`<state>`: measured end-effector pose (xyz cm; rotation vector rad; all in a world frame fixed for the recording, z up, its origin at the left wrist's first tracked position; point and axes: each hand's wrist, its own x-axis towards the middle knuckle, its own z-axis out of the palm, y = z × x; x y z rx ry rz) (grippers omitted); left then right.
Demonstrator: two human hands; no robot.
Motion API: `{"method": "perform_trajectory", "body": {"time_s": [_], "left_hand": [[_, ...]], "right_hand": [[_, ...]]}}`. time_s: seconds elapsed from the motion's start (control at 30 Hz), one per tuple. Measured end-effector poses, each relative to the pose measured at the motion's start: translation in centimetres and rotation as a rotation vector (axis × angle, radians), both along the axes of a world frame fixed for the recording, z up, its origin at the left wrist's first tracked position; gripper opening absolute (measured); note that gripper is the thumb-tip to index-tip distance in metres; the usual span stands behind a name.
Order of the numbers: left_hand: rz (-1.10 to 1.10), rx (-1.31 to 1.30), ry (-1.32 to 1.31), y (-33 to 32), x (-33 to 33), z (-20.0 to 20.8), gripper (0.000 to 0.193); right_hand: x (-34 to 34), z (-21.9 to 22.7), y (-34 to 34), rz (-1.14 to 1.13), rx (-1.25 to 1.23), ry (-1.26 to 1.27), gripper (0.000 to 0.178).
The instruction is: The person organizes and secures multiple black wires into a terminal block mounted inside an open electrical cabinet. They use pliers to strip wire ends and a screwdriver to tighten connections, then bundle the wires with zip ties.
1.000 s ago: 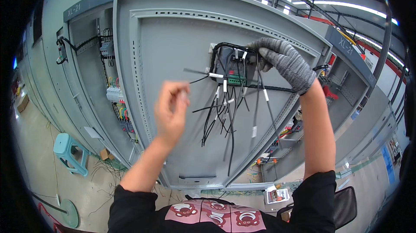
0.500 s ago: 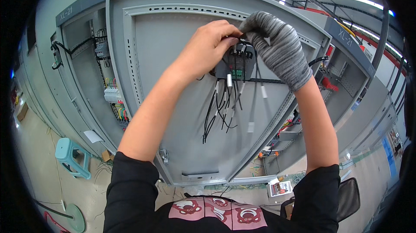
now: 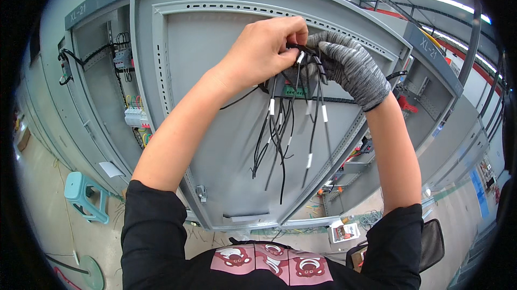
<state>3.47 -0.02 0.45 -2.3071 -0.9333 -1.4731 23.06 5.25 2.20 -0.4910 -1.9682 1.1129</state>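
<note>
My bare left hand (image 3: 265,47) is closed, its thumb and fingers pinching black wires at the top of a loose bundle. My right hand (image 3: 353,66), in a grey knitted glove, is beside it with fingers curled behind the same wires. The black wires (image 3: 280,144) hang down with free ends, several wearing white marker sleeves (image 3: 325,113). Behind them is a dark device on the cabinet door (image 3: 215,139), mostly hidden by my hands; its green terminal block (image 3: 295,91) shows below my fingers.
Open cabinets with breakers (image 3: 135,117) and wiring stand on the left and right. A teal stool (image 3: 86,195) is on the floor at left, near a green round base (image 3: 92,273). A white box (image 3: 344,233) and a dark mesh chair (image 3: 432,247) are at lower right.
The right hand has lowered, its fingers now behind the wires. The left hand stays near the device's top. More wires hang forward and lower, and the device is more covered.
</note>
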Motion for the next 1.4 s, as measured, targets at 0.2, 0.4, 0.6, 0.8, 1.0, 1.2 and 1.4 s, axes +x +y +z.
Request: {"method": "perform_trajectory", "body": {"time_s": [0.2,0.4,0.6,0.8,1.0,1.2,1.4], "left_hand": [[-0.043,-0.069,-0.038,0.1,-0.8,-0.1,0.014],[-0.042,-0.022,-0.081,0.3,-0.8,-0.2,0.012],[-0.048,-0.073,-0.203,0.8,-0.4,-0.5,0.012],[-0.103,-0.158,-0.231,2.0,-1.4,-0.6,0.012],[-0.063,-0.112,-0.23,1.8,-0.6,-0.6,0.007],[-0.242,-0.197,-0.25,3.2,-1.3,-0.5,0.007],[-0.354,-0.226,-0.076,3.2,-3.2,-0.2,0.01]], "right_hand": [[-0.4,-0.8,-1.1,-0.099,0.177,-0.16,0.028],[-2.5,-2.9,0.4,-0.166,0.221,0.13,0.026],[-4.0,-4.3,1.1,-0.092,0.282,0.365,0.032],[-4.6,-4.2,1.1,0.057,0.325,0.349,0.035],[-5.7,-4.7,0.6,-0.276,0.48,0.398,0.017],[-5.0,-5.0,0.4,-0.176,0.328,0.447,0.017],[-3.3,-3.8,0.2,-0.042,0.151,0.356,0.017]]}}
